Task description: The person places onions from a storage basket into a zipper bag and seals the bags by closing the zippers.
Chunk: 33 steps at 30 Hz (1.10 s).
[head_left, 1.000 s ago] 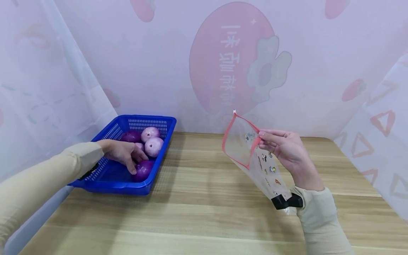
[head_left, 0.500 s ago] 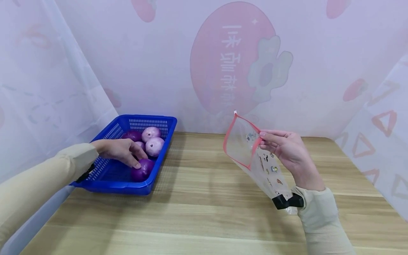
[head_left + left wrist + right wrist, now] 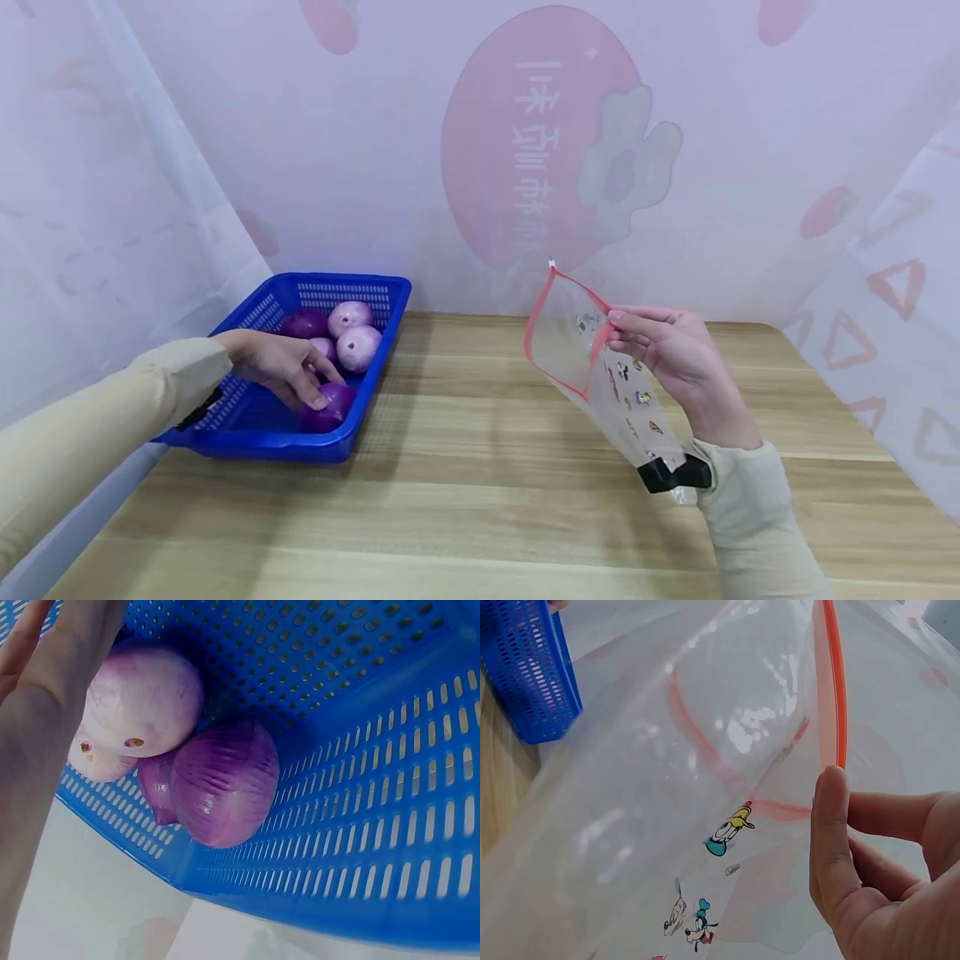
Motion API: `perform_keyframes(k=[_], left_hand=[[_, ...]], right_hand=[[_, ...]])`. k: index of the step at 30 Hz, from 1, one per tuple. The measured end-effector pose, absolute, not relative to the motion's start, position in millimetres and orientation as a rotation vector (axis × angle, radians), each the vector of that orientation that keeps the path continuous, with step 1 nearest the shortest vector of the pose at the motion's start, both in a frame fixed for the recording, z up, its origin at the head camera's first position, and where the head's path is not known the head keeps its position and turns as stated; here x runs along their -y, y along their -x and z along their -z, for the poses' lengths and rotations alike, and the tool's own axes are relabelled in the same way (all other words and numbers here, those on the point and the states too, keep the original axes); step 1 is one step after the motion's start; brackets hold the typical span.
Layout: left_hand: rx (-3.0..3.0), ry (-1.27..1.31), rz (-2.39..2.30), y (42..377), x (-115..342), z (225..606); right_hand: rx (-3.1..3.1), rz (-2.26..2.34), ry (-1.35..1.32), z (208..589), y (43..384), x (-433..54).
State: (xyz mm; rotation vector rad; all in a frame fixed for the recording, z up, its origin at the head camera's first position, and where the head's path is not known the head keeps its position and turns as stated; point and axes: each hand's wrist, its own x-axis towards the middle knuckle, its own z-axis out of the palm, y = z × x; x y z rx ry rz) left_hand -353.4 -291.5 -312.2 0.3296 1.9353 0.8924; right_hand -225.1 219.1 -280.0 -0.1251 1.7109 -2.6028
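My left hand (image 3: 281,367) reaches into the blue basket (image 3: 273,446), its thumb and fingers round a dark purple onion (image 3: 330,410) in the near right corner. Behind it lie two pale, peeled-looking onions (image 3: 358,348), a smaller pale one (image 3: 324,347) partly covered, and another dark purple onion (image 3: 303,323). In the left wrist view a glossy purple onion (image 3: 225,787) rests against a pale onion (image 3: 146,694); the held one is out of sight there. My right hand (image 3: 667,350) pinches the red zip edge of a clear zip bag (image 3: 630,417) printed with cartoon figures, its mouth spread apart.
The basket stands at the left of a wooden table (image 3: 465,500). A printed pale curtain (image 3: 360,167) rises behind the table and along both sides. A white slider (image 3: 552,263) sits at the bag's top corner.
The left fingers and thumb shifted over the near purple onion, lifting a little and then settling round it. The right hand and bag stay in place; the view drifts slightly.
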Motion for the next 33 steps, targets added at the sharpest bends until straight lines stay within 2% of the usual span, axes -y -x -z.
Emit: perform_keyframes(k=[22, 33], left_hand=[[-2.016, -0.419, -1.081, 350, 306, 292], [-2.266, -0.63, -1.169, 349, 311, 273]], right_hand=[[-1.708, 2.606, 0.091, 280, 226, -220], [-1.707, 2.612, 0.097, 281, 226, -221]])
